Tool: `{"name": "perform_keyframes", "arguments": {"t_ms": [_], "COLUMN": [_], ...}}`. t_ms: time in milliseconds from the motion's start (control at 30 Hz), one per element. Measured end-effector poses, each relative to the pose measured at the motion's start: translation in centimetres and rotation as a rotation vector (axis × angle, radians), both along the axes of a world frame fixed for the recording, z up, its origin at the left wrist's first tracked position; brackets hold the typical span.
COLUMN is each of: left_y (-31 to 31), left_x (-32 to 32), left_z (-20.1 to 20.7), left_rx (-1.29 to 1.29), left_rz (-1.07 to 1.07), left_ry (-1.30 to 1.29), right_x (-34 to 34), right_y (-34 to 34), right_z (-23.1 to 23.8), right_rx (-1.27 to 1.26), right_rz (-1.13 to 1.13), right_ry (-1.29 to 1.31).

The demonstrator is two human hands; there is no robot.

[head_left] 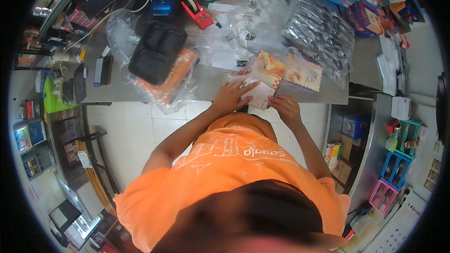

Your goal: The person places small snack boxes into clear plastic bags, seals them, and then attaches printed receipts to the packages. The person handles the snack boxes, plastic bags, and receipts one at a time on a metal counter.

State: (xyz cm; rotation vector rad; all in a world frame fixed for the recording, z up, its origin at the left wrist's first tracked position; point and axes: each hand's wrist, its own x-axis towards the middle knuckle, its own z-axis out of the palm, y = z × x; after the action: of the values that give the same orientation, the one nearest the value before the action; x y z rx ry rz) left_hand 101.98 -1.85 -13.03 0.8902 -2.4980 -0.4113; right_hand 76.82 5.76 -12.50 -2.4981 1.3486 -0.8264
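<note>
A pale sheet of paper lies at the table's front edge, close to my body. Flat across its left part rests my left hand, its fingers spread. My right hand pinches the paper's lower right edge between thumb and fingers. Just beyond the paper lies a food-printed packet with a red checkered border. A similar printed packet sits to its right, partly under clear plastic. Whether the paper is joined to the nearer packet, I cannot tell.
A black compartment tray rests on a plastic-wrapped orange pack at left. Behind are a red tape dispenser and crumpled clear bags. Wrapped black items lie at right. Shelving stands beside me at right.
</note>
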Motion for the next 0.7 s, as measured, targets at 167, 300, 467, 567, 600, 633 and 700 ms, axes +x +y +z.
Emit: {"name": "perform_keyframes", "arguments": {"t_ms": [167, 300, 467, 567, 600, 633, 700], "left_y": [-0.2, -0.5, -0.7, -0.5, -0.5, -0.5, -0.7], "left_x": [0.6, -1.2, -4.0, -4.0, -4.1, -4.2, -4.7], "left_z": [0.0, -0.3, -2.6, -4.2, -4.7, -5.0, -5.4], "left_rx": [-0.015, 0.044, -0.113, -0.063, 0.004, 0.079, 0.2], "left_rz": [0.103, -0.587, -0.493, -0.499, -0.511, -0.524, -0.553], "left_ry": [0.109, -0.266, -0.071, -0.018, -0.003, 0.002, 0.049], "right_x": [-0.1, -0.3, -0.8, -1.0, -1.1, -1.1, -1.0], "right_y": [0.0, -0.2, -0.3, -0.1, 0.0, 0.1, 0.2], "right_z": [-0.3, -0.7, -0.9, -1.3, -1.6, -1.9, -3.0], "right_rx": [-0.085, -0.088, -0.107, -0.12, -0.095, -0.146, -0.169], "right_rz": [0.001, 0.021, -0.002, -0.023, -0.032, -0.037, -0.067], "right_ry": [0.015, 0.053, 0.036, -0.009, -0.016, -0.04, -0.055]}}
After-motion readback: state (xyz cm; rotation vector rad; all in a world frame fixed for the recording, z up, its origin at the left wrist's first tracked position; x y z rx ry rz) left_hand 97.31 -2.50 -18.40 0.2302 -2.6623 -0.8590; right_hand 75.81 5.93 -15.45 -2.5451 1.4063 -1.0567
